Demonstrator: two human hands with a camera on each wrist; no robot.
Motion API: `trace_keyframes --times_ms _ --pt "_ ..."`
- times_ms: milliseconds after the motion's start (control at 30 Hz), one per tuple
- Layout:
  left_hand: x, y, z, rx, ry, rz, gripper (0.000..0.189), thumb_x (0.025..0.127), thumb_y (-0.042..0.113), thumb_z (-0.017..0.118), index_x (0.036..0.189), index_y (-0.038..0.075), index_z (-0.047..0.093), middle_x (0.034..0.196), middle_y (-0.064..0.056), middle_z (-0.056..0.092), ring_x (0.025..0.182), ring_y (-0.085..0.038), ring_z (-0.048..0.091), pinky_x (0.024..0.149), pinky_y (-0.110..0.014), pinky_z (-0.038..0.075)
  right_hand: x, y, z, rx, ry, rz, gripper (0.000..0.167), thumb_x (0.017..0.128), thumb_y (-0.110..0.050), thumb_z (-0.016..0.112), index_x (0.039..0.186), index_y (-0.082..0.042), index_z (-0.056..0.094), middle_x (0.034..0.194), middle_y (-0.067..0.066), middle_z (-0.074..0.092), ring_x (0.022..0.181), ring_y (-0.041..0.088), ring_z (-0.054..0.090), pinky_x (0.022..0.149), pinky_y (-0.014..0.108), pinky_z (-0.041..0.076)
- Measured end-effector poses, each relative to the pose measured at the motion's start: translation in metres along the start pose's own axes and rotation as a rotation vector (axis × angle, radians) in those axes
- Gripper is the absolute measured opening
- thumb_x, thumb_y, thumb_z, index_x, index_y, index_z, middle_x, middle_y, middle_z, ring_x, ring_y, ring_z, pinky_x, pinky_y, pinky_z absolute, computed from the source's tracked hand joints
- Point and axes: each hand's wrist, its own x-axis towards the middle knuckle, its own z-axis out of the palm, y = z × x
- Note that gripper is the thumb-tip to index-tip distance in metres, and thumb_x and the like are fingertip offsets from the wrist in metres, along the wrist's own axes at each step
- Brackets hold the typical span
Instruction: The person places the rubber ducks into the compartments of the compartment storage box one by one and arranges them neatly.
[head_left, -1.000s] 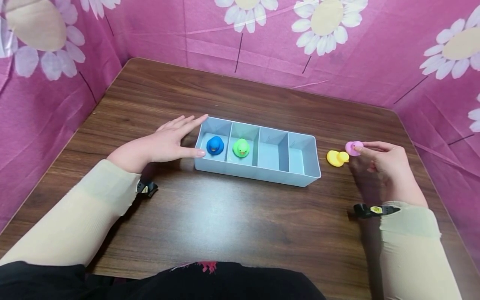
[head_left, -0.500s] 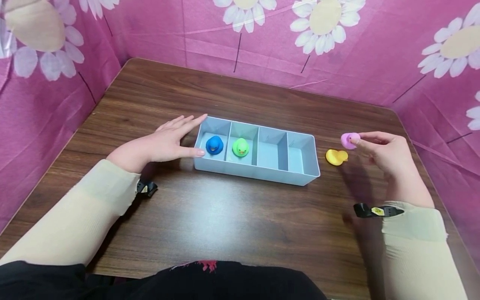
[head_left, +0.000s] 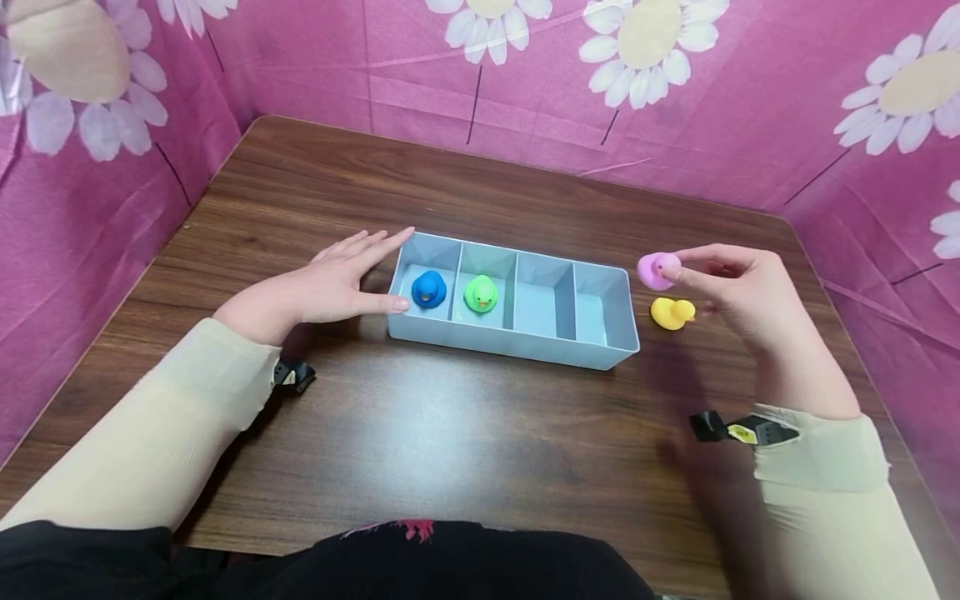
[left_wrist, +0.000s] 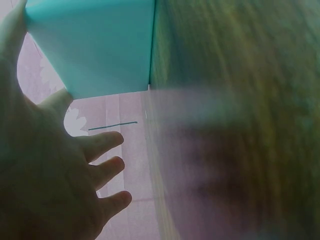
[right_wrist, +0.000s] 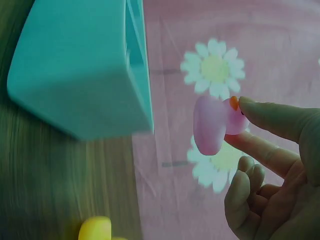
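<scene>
A pale blue-grey divided box (head_left: 510,342) lies across the middle of the table. In its leftmost compartment sits a blue rubber duck (head_left: 428,289), and a green rubber duck (head_left: 481,294) is in the one beside it. My left hand (head_left: 322,287) touches the box's left end, thumb and index finger at its two corners, fingers spread. Between thumb and index finger, my right hand (head_left: 750,296) pinches a pink rubber duck (right_wrist: 209,125) by the head, raised above the table just right of the box. Below it, a yellow rubber duck (head_left: 671,313) rests on the table.
The two right compartments of the box hold nothing. Brown wood-grain tabletop (head_left: 450,442) extends around the box. A pink cloth (head_left: 540,108) with white daisies hangs along the back and both sides of the table.
My right hand has lifted the pink duck and carried it left, past the yellow duck toward the box's right end. The left hand stays at the box.
</scene>
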Motion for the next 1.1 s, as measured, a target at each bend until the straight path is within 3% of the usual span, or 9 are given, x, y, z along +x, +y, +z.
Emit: trace_keyframes --times_ms 200,367,533,767,1100 --pt "0.001 0.001 0.0 0.002 -0.009 0.003 0.092 0.089 0.065 0.059 0.159 0.038 0.007 0.163 -0.014 0.012 0.148 -0.039 0.004 0.112 -0.065 0.004 -0.005 -0.013 0.021 -0.01 -0.059 -0.076 0.026 0.085 -0.023 0.081 0.106 -0.008 0.078 0.069 0.0 0.066 0.058 0.014 0.051 0.05 0.026 0.047" --pt "0.002 -0.002 0.001 -0.001 -0.017 0.0 0.092 0.088 0.067 0.059 0.159 0.041 0.005 0.164 -0.013 0.011 0.148 -0.038 0.003 0.112 -0.064 0.003 -0.008 -0.021 0.041 -0.029 -0.108 -0.11 0.026 0.083 -0.027 0.082 0.103 -0.009 0.078 0.062 0.002 0.052 0.055 0.015 0.045 0.045 0.028 0.041" --pt "0.002 -0.003 0.001 -0.003 -0.027 -0.01 0.092 0.088 0.069 0.058 0.157 0.045 0.002 0.164 -0.011 0.01 0.149 -0.036 0.002 0.113 -0.063 0.002 -0.005 -0.024 0.054 -0.046 -0.144 -0.114 0.03 0.082 -0.027 0.084 0.106 -0.01 0.078 0.063 0.004 0.049 0.057 0.016 0.043 0.046 0.028 0.035" --pt "0.002 -0.004 0.001 -0.005 -0.024 -0.016 0.093 0.087 0.069 0.058 0.157 0.045 0.002 0.164 -0.01 0.01 0.149 -0.036 0.0 0.113 -0.062 0.001 -0.001 -0.031 0.064 -0.019 -0.203 -0.096 0.032 0.082 -0.033 0.083 0.107 -0.013 0.078 0.065 0.005 0.051 0.06 0.017 0.047 0.048 0.029 0.044" --pt "0.003 -0.002 0.002 -0.015 -0.007 -0.002 0.092 0.088 0.067 0.059 0.158 0.044 0.003 0.164 -0.011 0.011 0.148 -0.036 0.002 0.112 -0.064 0.002 0.005 -0.037 0.07 -0.019 -0.233 -0.103 0.032 0.081 -0.03 0.084 0.108 -0.013 0.078 0.068 0.008 0.05 0.061 0.021 0.046 0.049 0.03 0.044"
